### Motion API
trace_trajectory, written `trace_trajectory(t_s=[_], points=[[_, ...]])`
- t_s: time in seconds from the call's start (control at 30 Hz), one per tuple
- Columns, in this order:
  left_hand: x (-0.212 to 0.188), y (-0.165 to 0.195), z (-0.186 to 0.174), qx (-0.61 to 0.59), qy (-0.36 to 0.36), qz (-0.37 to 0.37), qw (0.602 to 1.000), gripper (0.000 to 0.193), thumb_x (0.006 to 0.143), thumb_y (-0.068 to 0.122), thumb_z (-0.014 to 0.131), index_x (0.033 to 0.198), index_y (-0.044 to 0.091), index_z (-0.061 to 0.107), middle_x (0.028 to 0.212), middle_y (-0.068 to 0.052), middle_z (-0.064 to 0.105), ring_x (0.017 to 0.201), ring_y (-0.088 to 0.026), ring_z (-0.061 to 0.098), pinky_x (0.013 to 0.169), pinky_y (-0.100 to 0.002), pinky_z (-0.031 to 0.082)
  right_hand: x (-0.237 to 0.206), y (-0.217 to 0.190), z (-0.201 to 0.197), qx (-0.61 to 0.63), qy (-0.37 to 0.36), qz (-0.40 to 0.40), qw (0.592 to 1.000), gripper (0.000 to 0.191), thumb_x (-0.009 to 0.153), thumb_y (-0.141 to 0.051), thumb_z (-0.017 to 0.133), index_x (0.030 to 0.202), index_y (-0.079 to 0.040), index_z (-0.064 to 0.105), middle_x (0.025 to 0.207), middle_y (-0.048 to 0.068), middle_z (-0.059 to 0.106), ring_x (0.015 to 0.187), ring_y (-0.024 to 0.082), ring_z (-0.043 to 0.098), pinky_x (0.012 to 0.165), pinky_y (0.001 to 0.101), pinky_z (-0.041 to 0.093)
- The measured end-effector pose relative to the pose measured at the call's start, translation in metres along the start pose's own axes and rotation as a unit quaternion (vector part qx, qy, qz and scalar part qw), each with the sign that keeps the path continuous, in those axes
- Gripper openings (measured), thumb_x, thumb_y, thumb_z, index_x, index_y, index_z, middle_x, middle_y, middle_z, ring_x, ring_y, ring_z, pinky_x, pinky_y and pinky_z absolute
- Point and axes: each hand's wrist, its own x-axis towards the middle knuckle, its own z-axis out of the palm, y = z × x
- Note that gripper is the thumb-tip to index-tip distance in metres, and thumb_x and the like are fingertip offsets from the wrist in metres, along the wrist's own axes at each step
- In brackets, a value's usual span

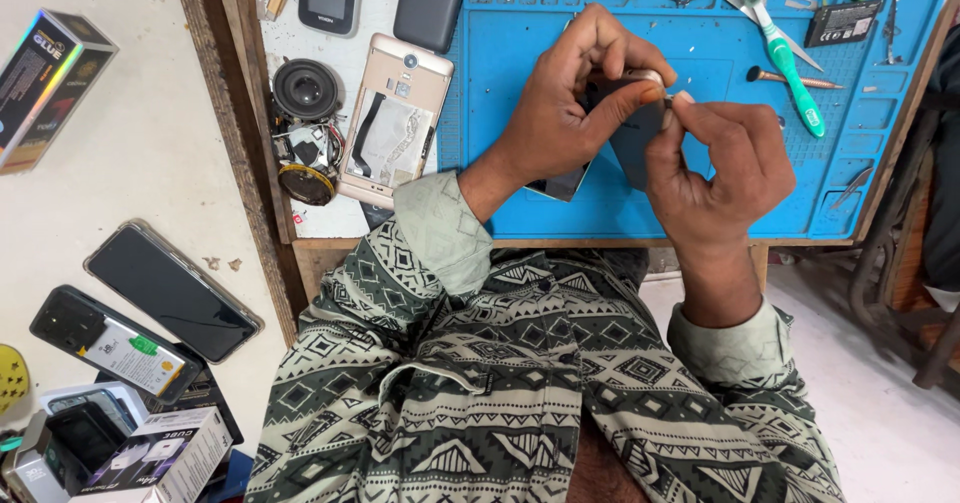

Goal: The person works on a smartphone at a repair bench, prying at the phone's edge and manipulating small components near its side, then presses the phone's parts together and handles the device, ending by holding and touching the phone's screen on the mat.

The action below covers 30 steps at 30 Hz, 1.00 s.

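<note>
My left hand (565, 98) grips a dark smartphone (628, 128) from above, holding it tilted over the blue work mat (500, 73). My right hand (725, 163) pinches at the phone's upper right edge with thumb and forefinger; something small may be between the fingertips, too small to tell. Most of the phone is hidden by both hands. Both patterned green sleeves fill the lower middle of the view.
An opened gold phone (392, 118), a small speaker (306, 88) and loose parts lie left of the mat. A green-handled toothbrush (785, 58), tweezers and small tools lie at the mat's right. Phones (170, 291) and boxes (45, 83) sit on the white surface at left.
</note>
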Motion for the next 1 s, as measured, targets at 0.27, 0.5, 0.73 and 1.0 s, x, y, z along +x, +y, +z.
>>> trace_trajectory(t_s=[0.27, 0.5, 0.73, 1.0], points=[[0.001, 0.004, 0.003, -0.002, -0.007, -0.012, 1.0, 0.033, 0.106, 0.008, 0.069, 0.099, 0.011, 0.037, 0.114, -0.014, 0.073, 0.098, -0.007, 0.07, 0.091, -0.024, 0.062, -0.001, 0.004, 0.001, -0.015, 0.016, -0.01, 1.0, 0.018, 0.1, 0.004, 0.083, 0.111, -0.006, 0.072, 0.101, 0.01, 0.068, 0.083, 0.023, 0.065, 0.062, 0.0316, 0.047], [-0.001, 0.002, 0.002, 0.004, -0.005, -0.015, 1.0, 0.033, 0.106, 0.007, 0.069, 0.099, 0.01, 0.037, 0.114, -0.014, 0.074, 0.1, -0.008, 0.07, 0.093, -0.025, 0.063, -0.004, 0.0, -0.007, 0.011, -0.024, 0.006, 1.0, 0.021, 0.1, 0.009, 0.077, 0.116, -0.004, 0.072, 0.1, 0.012, 0.067, 0.083, 0.023, 0.065, 0.066, 0.0323, 0.05], [-0.003, 0.002, 0.004, 0.003, -0.006, -0.017, 1.0, 0.031, 0.107, 0.007, 0.068, 0.102, 0.01, 0.038, 0.116, -0.013, 0.073, 0.102, -0.009, 0.071, 0.096, -0.027, 0.062, 0.004, -0.001, -0.006, 0.062, -0.002, 0.013, 0.998, 0.022, 0.098, 0.005, 0.08, 0.118, -0.002, 0.072, 0.106, 0.014, 0.07, 0.085, 0.025, 0.072, 0.072, 0.031, 0.056], [-0.002, 0.0, 0.006, 0.006, -0.012, -0.013, 1.0, 0.028, 0.107, 0.007, 0.069, 0.104, 0.01, 0.041, 0.116, -0.013, 0.073, 0.105, -0.011, 0.072, 0.097, -0.028, 0.063, 0.015, -0.002, -0.014, 0.124, -0.018, 0.027, 0.992, 0.02, 0.099, 0.009, 0.078, 0.115, 0.005, 0.068, 0.101, 0.015, 0.068, 0.085, 0.021, 0.074, 0.071, 0.0273, 0.062]])
